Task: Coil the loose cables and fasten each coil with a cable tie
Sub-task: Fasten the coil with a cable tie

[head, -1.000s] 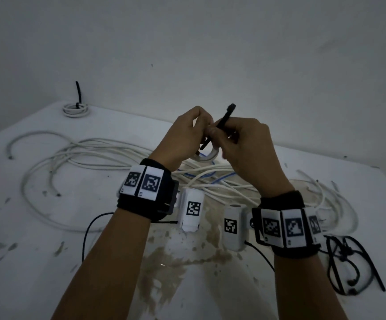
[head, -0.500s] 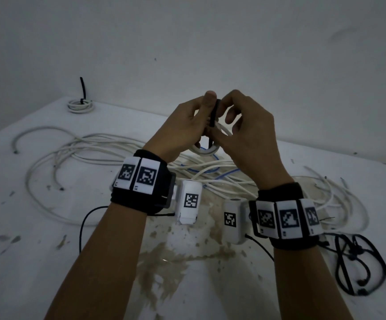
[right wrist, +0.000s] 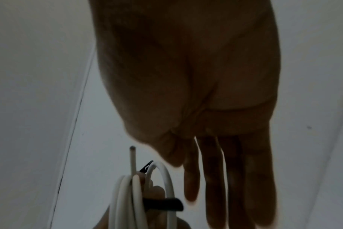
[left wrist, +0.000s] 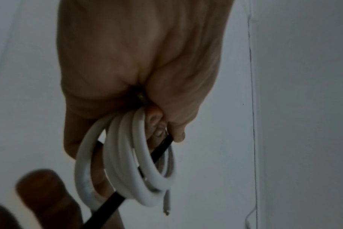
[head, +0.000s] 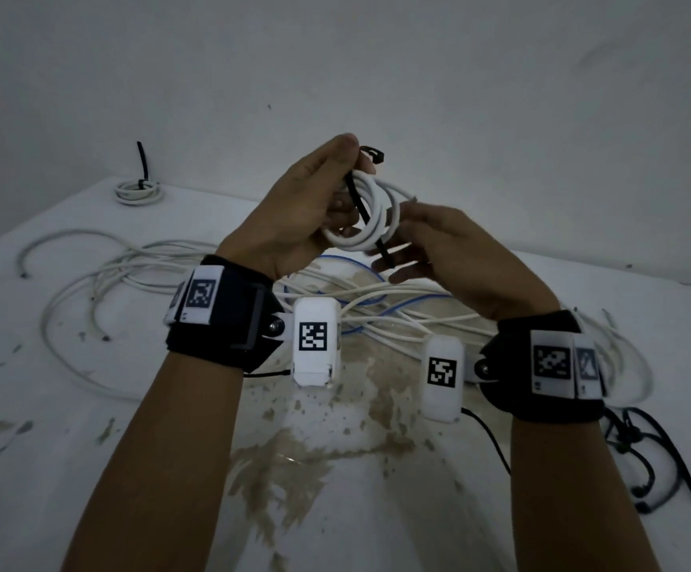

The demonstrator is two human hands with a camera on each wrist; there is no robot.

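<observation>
A person's two forearms reach forward over a white, stained table [head: 87, 406] in dim light. Each wrist wears a black band carrying small white blocks printed with black square codes.

The left hand [head: 294, 212] is raised above the table. Its fingers and thumb are curled round a small coil of white cable [head: 370, 216], gripping it at the top so that the loops hang below the fingers. The left wrist view shows several loops side by side, with a short free end of the cable sticking out at the bottom of the coil. A black cable tie [head: 360, 200] passes through the coil: its square head pokes out just beyond the left fingertips, and its strap runs down across the loops to a tail below them.

The right hand [head: 438, 249] is just beside the coil, a little lower, with its fingers straight and slightly spread. It holds nothing; the tie's tail ends in front of its fingers, and contact cannot be made out.

Beneath the hands, loose white cables [head: 129, 274] sprawl across the table, with a thin blue cable [head: 360, 270] among them. At the far left corner lies a finished white coil [head: 139, 192], its black tie standing upright. At the right edge lies a bunch of black ties [head: 645, 447].
</observation>
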